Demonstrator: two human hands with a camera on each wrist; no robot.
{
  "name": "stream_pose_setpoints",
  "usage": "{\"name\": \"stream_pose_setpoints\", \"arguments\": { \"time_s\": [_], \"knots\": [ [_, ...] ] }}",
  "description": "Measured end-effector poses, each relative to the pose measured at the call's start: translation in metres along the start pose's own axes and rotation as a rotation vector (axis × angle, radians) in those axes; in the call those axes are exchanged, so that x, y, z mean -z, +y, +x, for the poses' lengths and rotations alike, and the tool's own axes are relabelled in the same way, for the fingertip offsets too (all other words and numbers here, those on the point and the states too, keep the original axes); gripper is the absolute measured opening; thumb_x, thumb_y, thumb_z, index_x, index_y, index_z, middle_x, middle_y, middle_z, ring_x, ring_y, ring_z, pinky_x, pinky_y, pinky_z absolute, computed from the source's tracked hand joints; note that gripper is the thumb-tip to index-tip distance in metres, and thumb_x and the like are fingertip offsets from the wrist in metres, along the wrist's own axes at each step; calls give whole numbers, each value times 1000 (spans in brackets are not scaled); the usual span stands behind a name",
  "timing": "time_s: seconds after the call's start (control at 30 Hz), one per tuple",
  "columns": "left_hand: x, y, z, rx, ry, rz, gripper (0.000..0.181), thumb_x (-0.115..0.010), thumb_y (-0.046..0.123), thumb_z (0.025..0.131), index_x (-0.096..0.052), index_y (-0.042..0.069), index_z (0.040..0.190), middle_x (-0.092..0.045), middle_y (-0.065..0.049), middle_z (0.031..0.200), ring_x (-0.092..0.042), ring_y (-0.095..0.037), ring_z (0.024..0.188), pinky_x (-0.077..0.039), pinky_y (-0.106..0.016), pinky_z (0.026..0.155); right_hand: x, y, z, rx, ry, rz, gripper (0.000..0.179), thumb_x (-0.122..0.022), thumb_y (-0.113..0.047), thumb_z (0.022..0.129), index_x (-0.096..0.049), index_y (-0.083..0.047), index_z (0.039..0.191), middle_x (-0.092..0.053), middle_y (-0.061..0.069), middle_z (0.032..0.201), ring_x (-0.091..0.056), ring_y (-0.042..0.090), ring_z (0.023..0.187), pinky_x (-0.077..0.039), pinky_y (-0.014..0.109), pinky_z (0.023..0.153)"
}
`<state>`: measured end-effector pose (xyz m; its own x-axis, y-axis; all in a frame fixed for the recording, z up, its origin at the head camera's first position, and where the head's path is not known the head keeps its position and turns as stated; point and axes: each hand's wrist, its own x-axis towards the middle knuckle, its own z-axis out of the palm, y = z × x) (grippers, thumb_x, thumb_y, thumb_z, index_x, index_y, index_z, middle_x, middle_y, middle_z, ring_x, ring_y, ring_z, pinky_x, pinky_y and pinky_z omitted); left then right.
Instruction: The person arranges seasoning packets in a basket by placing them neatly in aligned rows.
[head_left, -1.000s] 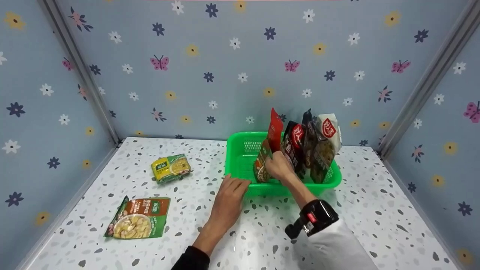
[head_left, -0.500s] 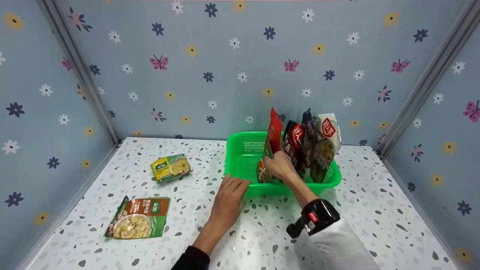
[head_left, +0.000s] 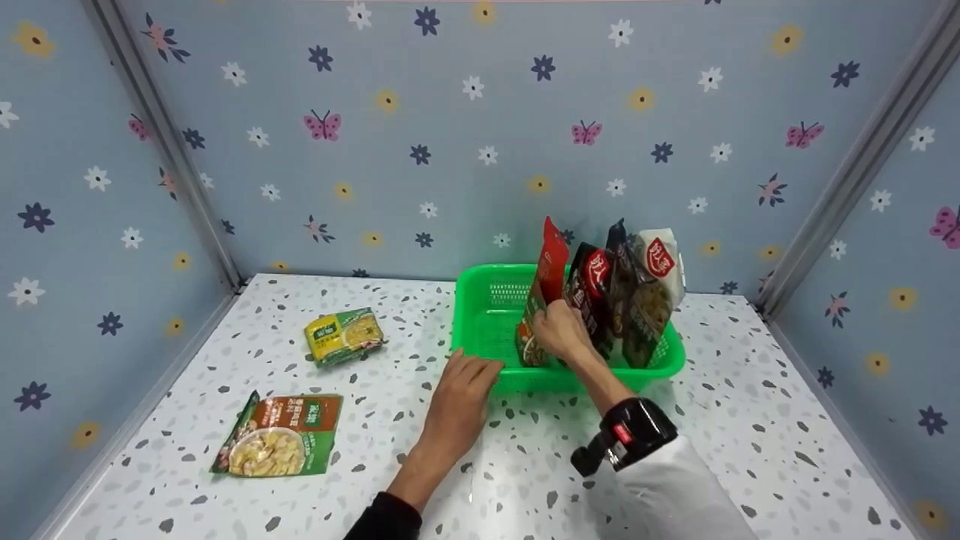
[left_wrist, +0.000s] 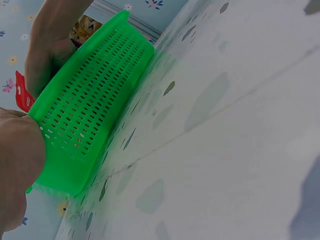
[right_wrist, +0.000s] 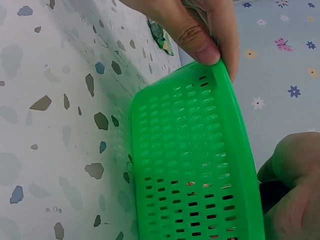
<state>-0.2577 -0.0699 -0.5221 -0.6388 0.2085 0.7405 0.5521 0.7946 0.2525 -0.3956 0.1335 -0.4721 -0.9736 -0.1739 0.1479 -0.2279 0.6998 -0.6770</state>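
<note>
one label [head_left: 660, 258] reads 好人家; left grip [head_left: 459, 394] pinches basket rim [right_wrist: 237, 130]; right grip [head_left: 559, 330] at red pack [head_left: 553, 262], hold unclear.

At the right end of the green perforated plastic basket [head_left: 480, 326], a red badge [head_left: 660, 258] on the white-topped dark plastic bag [head_left: 649, 311] reads 好人家; at the basket's middle, the black plastic pouch [head_left: 586, 295] shows 好人. Left of the basket, lettering on the flat brown-and-green packet [head_left: 277, 442] and yellow-and-green rectangular packet [head_left: 345, 337] is too small to read.

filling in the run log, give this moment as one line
left hand: grips green basket rim; right hand: in basket against red packet, grip unclear; also in basket: other packets; table: yellow packet, brown packet
</note>
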Motion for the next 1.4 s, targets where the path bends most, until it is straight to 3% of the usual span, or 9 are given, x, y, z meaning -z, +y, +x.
{"name": "stream_pose_setpoints", "arguments": {
  "time_s": [0.23, 0.37, 0.53, 0.63, 0.83, 0.93, 1.03, 1.2, 1.4],
  "knots": [
    [0, 0, 0, -2, 4, -2, 23, -79, 4, 103, -83, 9, 124, -83, -5, 113, -75, -24, 113, -53, -56, 127, 11, -24, -17, -47, -11, 40, 47, -51, -21, 113, -46, -21, 66, -34, -6, 54, -30, 14, 46, -28, 33, 48],
    [-1, 0, 0, -1, 4, -6, 23, -80, 3, 102, -83, 8, 124, -83, -6, 113, -75, -24, 114, -53, -56, 127, 12, -26, -19, -61, -36, 30, 47, -53, -25, 113, -46, -22, 66, -33, -7, 54, -29, 12, 46, -27, 33, 49],
    [-1, -1, -1, 6, 0, -11, 24, -80, 3, 102, -83, 8, 125, -83, -6, 114, -75, -23, 115, -53, -56, 127, 19, -39, -27, -138, -79, 27, 49, -53, -28, 116, -47, -20, 68, -34, -6, 56, -29, 13, 49, -29, 32, 53],
    [-1, -1, -1, 8, -2, -8, 24, -80, 3, 102, -83, 8, 125, -83, -6, 114, -75, -22, 115, -53, -56, 127, 18, -36, -26, -136, -81, 34, 48, -53, -28, 115, -48, -20, 68, -35, -6, 55, -29, 13, 48, -30, 32, 52],
    [0, -1, -1, 4, -2, -7, 23, -79, 4, 103, -83, 9, 125, -83, -5, 114, -75, -23, 114, -53, -56, 127, 12, -19, -15, -36, -34, 32, 50, -46, -18, 115, -43, -22, 65, -31, -7, 54, -26, 12, 46, -25, 30, 49],
    [1, -1, -1, 3, 0, -9, 23, -79, 4, 103, -83, 10, 125, -83, -5, 113, -75, -23, 114, -53, -56, 127, 10, -17, -14, 47, 17, 4, 51, -46, -13, 113, -39, -23, 64, -29, -7, 54, -27, 13, 48, -28, 31, 55],
    [0, 0, -1, 0, 2, -6, 23, -80, 3, 102, -83, 10, 124, -83, -5, 113, -75, -23, 113, -54, -56, 127, 9, -20, -15, 69, 37, -5, 53, -47, -10, 112, -36, -25, 62, -27, -8, 53, -25, 13, 49, -27, 33, 58],
    [-1, 0, -1, 1, -2, -3, 24, -80, 2, 102, -83, 10, 124, -83, -5, 113, -75, -23, 113, -53, -56, 127, 11, -31, -21, 0, 14, -13, 55, -48, -13, 113, -38, -26, 60, -27, -7, 52, -22, 12, 49, -23, 32, 53],
    [-3, -1, -2, 1, 5, 13, 25, -82, 2, 101, -83, 11, 125, -83, -4, 113, -75, -22, 114, -53, -54, 128, 17, -46, -28, -106, -18, -55, 52, -52, -26, 116, -50, -22, 64, -39, -5, 51, -26, 12, 46, -26, 29, 49]
  ]
}}
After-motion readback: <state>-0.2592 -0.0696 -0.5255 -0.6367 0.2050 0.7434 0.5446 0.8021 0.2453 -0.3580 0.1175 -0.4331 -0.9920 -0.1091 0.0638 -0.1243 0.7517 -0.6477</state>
